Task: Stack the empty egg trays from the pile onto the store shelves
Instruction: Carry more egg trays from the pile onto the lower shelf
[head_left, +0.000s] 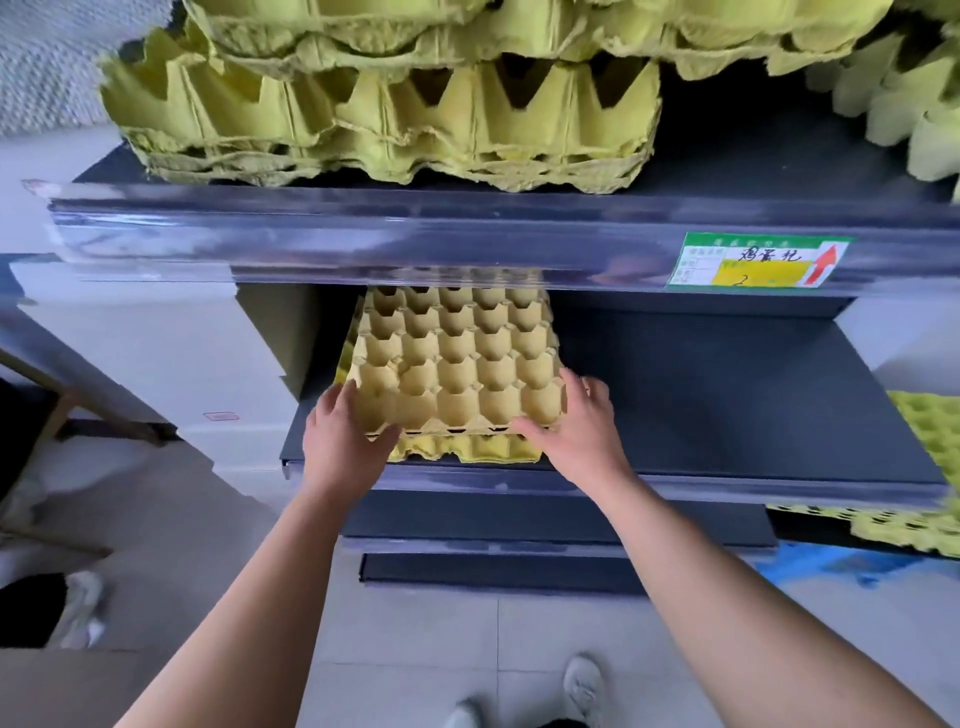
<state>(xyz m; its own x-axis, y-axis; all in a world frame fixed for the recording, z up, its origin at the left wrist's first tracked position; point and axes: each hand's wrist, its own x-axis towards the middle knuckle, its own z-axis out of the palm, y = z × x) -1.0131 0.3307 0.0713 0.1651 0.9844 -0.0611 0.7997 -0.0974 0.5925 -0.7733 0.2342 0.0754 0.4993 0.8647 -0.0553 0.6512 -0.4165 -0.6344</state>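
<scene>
A tan egg tray (457, 364) lies on top of a yellow tray (467, 449) on the dark middle shelf (727, 405). My left hand (343, 436) grips the tan tray's front left corner, and my right hand (576, 426) grips its front right corner. The tray's far end is hidden under the upper shelf's rail (415, 234). A thick stack of yellow-green trays (384, 119) sits on the upper shelf above.
More yellow-green trays stand at the upper right (904, 98) and at the right on the lower shelves (930, 431). A green price label (758, 260) is stuck on the rail. White boxes (156, 353) stand to the left. My shoes (582, 686) rest on the tiled floor.
</scene>
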